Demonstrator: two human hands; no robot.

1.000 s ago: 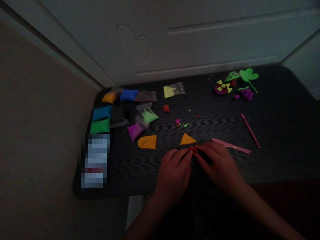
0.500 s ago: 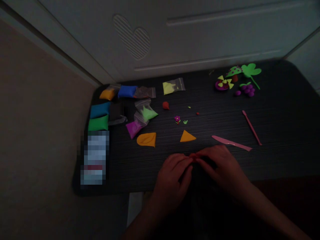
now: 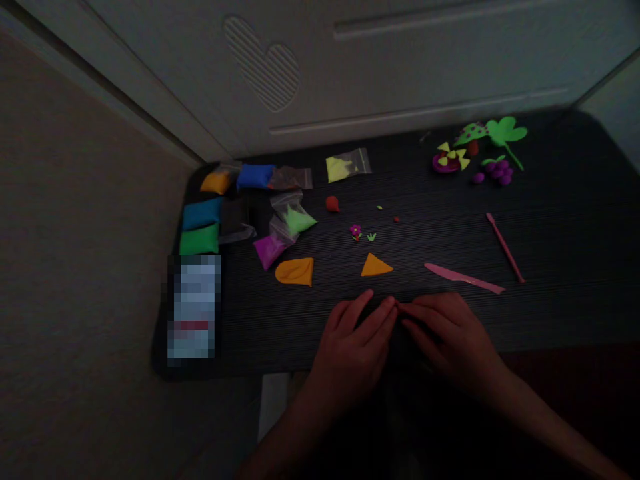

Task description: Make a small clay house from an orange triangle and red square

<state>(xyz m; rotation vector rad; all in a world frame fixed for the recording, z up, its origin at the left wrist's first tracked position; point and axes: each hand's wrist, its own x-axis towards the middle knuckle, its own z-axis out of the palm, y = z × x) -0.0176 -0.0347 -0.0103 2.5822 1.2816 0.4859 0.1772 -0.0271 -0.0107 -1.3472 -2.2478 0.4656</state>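
At the near edge of the dark table, my left hand (image 3: 356,337) and my right hand (image 3: 453,333) meet at the fingertips. Between them is a small piece of red clay (image 3: 399,305), mostly hidden by the fingers. My right hand pinches it from the right. The left fingers press on it from the left, one finger raised apart from the others. Just beyond the hands lies an orange clay triangle (image 3: 376,266), with a rounded flat orange piece (image 3: 295,272) to its left. A pink plastic knife (image 3: 464,278) rests beyond my right hand.
Bags of coloured clay, among them a blue one (image 3: 256,177) and a purple one (image 3: 269,250), lie at the left. A pink stick tool (image 3: 505,248) is at the right. Finished clay figures, including purple grapes (image 3: 500,172), stand at the back right. A small flower (image 3: 355,231) lies mid-table.
My left fingers have spread, one lifting away, and the red piece is less visible between the hands. The view has shifted slightly; the things on the table lie as before.
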